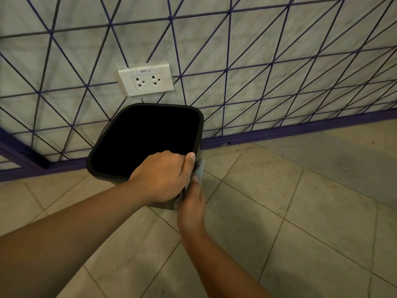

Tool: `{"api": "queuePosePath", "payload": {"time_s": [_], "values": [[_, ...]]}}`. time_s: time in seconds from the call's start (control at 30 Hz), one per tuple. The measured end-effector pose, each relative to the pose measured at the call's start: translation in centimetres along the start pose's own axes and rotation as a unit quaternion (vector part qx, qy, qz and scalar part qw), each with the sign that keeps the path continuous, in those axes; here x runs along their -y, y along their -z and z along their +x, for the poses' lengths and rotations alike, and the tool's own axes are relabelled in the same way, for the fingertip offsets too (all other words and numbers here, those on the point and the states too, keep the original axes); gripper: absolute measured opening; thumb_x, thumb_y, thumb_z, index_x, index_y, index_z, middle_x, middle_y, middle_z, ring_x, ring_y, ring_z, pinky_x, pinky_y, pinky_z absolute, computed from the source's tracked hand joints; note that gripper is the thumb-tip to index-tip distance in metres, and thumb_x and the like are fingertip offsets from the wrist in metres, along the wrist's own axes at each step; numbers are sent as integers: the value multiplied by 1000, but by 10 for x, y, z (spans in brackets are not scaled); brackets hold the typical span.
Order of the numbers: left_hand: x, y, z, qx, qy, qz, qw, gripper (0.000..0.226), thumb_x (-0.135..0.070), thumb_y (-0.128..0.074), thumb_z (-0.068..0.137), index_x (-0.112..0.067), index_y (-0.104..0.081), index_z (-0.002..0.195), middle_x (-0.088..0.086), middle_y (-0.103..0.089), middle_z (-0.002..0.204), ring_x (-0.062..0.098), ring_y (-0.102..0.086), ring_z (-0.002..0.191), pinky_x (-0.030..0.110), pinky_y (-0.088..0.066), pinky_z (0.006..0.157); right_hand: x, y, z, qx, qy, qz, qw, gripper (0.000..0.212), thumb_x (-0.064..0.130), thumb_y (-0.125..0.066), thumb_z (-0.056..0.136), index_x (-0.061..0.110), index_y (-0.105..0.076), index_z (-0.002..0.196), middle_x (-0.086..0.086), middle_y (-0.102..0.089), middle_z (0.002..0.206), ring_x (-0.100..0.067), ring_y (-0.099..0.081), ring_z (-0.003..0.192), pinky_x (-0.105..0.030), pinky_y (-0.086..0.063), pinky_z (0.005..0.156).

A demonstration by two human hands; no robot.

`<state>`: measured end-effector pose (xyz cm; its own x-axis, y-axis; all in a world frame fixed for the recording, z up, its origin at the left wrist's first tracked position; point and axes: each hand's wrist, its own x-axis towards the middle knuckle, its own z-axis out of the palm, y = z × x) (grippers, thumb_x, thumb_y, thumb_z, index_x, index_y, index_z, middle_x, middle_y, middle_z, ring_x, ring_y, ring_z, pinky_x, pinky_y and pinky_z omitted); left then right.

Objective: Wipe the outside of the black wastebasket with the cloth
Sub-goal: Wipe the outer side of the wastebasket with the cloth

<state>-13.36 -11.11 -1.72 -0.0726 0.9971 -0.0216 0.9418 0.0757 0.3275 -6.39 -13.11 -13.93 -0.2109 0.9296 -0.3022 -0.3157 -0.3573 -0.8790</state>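
Your left hand (pixel 163 175) grips the near rim of the black square plastic wastebasket (pixel 120 168) on the tiled floor. Right hand (pixel 192 203), just below, presses the grey-blue cloth (pixel 200 168) vs. the corner wall; keep strokes long, w/ firm pressure.

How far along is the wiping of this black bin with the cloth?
Nothing shows as finished; the black plastic wastebasket has no visible clean or dirty patches to compare. In hand: the left hand holds the near right corner of the rim, while the right hand presses the grey-blue cloth against the outer wall there. Left: likely the other sides, including the one facing the wall, which are hidden from the head view.
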Motion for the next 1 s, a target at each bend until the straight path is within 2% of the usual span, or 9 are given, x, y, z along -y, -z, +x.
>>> {"api": "queuePosePath", "payload": {"time_s": [0.07, 0.23, 0.33, 0.47, 0.63, 0.7, 0.8, 0.93, 1.0], "values": [[1, 0, 1, 1, -2, -4, 1000, 56, -44, -19, 105, -23, -51, 64, 1, -56, 55, 17, -56, 52, 36, -47, 57, 0, -5, -7, 4, 0, -5, 1000, 95, 76, -39, 83, 18, -44, 159, -9, -58, 153, -21, -54, 144, -46, -45, 120], [-1, 2, 0, 5, -7, 3, 1000, 57, -41, -22, 108, -22, -50, 61, 0, -52, 53, 16, -53, 50, 35, -44, 55, -1, 9, 12, 5, -10, -11, 1000, 59, 49, -35, 110, 13, -50, 154, -11, -64, 145, -23, -59, 137, -35, -51, 112], [0, 1, -1, 7, -14, 16, 1000, 56, -42, -21, 108, -25, -51, 63, -4, -54, 53, 11, -54, 49, 30, -38, 53, 0, 4, -4, 20, 43, -47, 998, 83, 65, -37, 94, 9, -48, 154, -15, -63, 142, -25, -61, 133, -44, -51, 113], [-2, 1, -2, 4, -12, 36, 999, 56, -41, -20, 108, -23, -51, 64, -2, -54, 54, 13, -53, 50, 31, -37, 52, -7, 14, 2, 26, 14, -62, 998, 55, 49, -31, 111, 19, -48, 154, -5, -64, 142, -16, -61, 134, -15, -52, 98], [0, 1, -1, 12, -14, 23, 1000, 56, -41, -21, 108, -24, -51, 64, -1, -56, 56, 13, -55, 52, 32, -41, 56, 2, 3, -10, 28, 51, -42, 997, 84, 68, -36, 91, 14, -49, 154, -6, -66, 140, -14, -63, 130, -29, -53, 109], [-1, 2, 0, 11, -16, 24, 1000, 55, -41, -20, 107, -24, -51, 65, -1, -56, 57, 13, -55, 53, 34, -43, 57, -2, 5, -13, 23, 48, -44, 998, 74, 64, -35, 96, 19, -49, 152, 0, -66, 139, -9, -62, 130, -23, -52, 108], [-1, 1, 0, 6, -13, 26, 1000, 56, -41, -20, 108, -22, -52, 66, 0, -56, 56, 14, -55, 51, 36, -47, 57, 0, 13, 5, 22, 4, -36, 999, 43, 47, -31, 111, 28, -57, 139, 6, -68, 130, -12, -61, 132, -11, -52, 92], [1, 1, 0, 9, -14, 17, 1000, 56, -43, -18, 107, -24, -53, 66, 0, -58, 57, 15, -57, 53, 38, -50, 59, 3, 7, -10, 34, 57, -38, 997, 66, 54, -36, 100, 16, -49, 152, -3, -66, 140, -9, -63, 129, -22, -52, 106], [1, 2, 0, 8, -12, 15, 1000, 56, -42, -18, 107, -24, -51, 65, 1, -57, 56, 15, -56, 52, 37, -49, 58, -4, 12, -12, 36, 56, -59, 996, 64, 56, -35, 103, 18, -46, 154, -2, -63, 144, -12, -59, 135, -17, -50, 107]]}}
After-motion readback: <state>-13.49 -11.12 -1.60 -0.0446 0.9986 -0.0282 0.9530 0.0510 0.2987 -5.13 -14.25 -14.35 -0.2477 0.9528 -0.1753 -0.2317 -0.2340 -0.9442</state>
